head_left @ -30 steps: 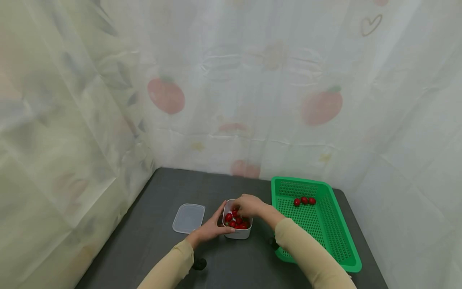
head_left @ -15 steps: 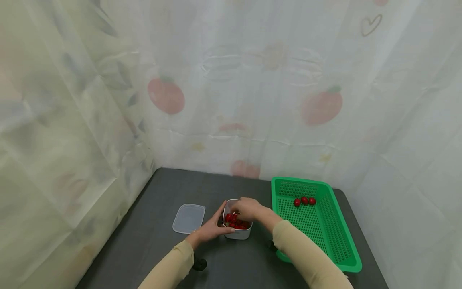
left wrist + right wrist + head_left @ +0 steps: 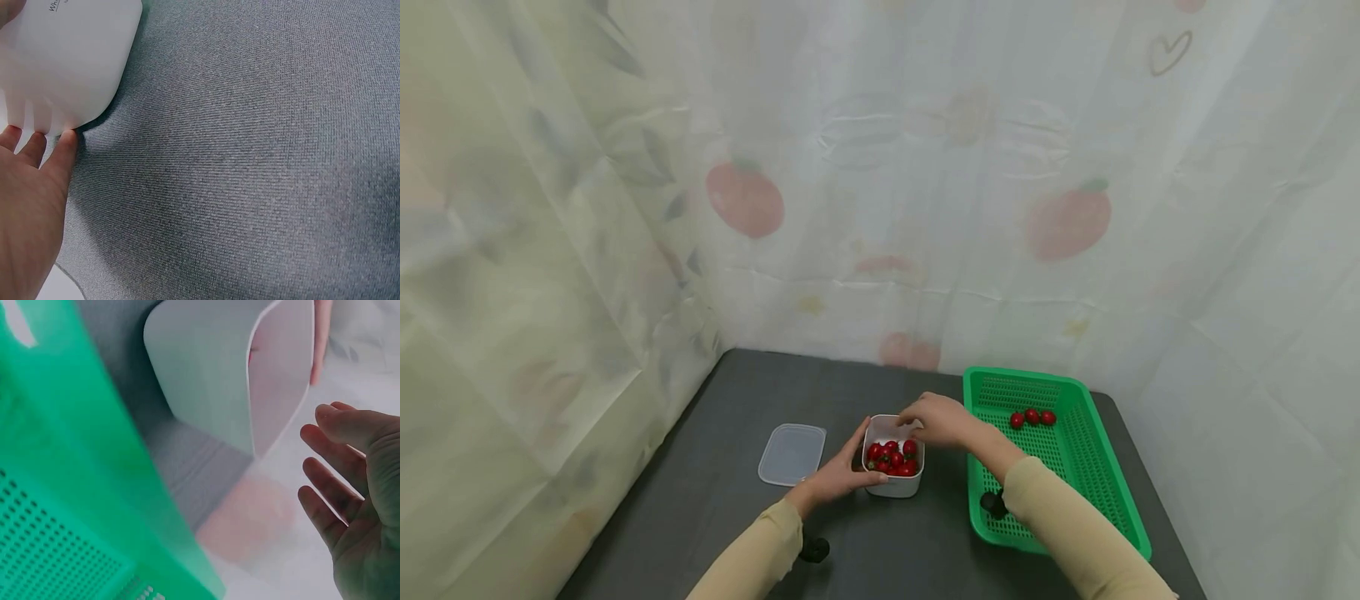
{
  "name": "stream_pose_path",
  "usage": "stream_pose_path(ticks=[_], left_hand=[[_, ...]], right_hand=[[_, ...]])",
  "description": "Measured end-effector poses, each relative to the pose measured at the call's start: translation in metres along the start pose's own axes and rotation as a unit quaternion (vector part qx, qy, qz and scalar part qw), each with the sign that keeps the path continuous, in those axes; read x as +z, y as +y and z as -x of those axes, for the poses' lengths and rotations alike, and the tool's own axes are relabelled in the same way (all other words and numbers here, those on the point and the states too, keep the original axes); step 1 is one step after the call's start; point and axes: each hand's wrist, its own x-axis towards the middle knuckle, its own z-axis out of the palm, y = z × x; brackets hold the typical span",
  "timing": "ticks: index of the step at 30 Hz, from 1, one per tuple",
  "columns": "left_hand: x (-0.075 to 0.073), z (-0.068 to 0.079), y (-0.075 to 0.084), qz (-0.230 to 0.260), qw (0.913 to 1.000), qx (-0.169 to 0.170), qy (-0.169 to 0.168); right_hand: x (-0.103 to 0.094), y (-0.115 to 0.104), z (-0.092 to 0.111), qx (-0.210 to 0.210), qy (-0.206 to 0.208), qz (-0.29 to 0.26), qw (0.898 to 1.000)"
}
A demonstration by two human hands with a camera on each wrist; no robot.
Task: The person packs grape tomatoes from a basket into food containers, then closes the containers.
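Observation:
A white plastic container holds several cherry tomatoes in its near part. My left hand grips it from the left, the thumb across the front and the fingers along the side. In the left wrist view, the fingertips of that hand touch the container's wall. Above the container's back right rim is my right hand. The right wrist view shows this hand with fingers spread and nothing between them, apart from the container.
To the right stands a green basket with 3 cherry tomatoes at its far end. A translucent lid lies on the dark table, left of the container. A patterned curtain hangs behind the table.
My right hand has risen out of the container and moved right and back, uncovering the tomatoes. My left hand and the container have kept their place.

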Motion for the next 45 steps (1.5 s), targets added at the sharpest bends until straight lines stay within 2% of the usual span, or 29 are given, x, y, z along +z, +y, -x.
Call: stream_pose_path(ticks=[5,16,22,26,31,36,45], left_hand=[[0.001,-0.001,-0.001,-0.003,1.0,0.002,0.006],[0.001,-0.001,-0.003,-0.018,0.9997,0.001,0.017],[0.002,-0.001,-0.001,-0.011,0.9998,0.001,0.014],[0.002,-0.001,-0.001,-0.011,0.9998,0.001,0.014],[0.002,-0.002,-0.002,-0.013,0.9998,0.001,0.014],[0.002,-0.002,-0.002,-0.011,0.9998,0.003,0.013],[0.002,-0.002,-0.001,-0.017,0.9997,0.001,0.016]], right_hand=[[-0.014,0.018,0.019,0.009,0.021,-0.007,1.0],[-0.042,0.066,0.068,0.089,0.04,-0.042,0.994],[-0.048,0.085,0.086,0.142,0.035,-0.083,0.986],[-0.044,0.099,0.094,0.17,0.031,-0.09,0.981],[-0.036,0.111,0.102,0.178,0.041,-0.071,0.981],[-0.027,0.119,0.107,0.197,0.042,-0.076,0.977],[0.002,0.134,0.114,0.236,0.014,-0.06,0.97]])
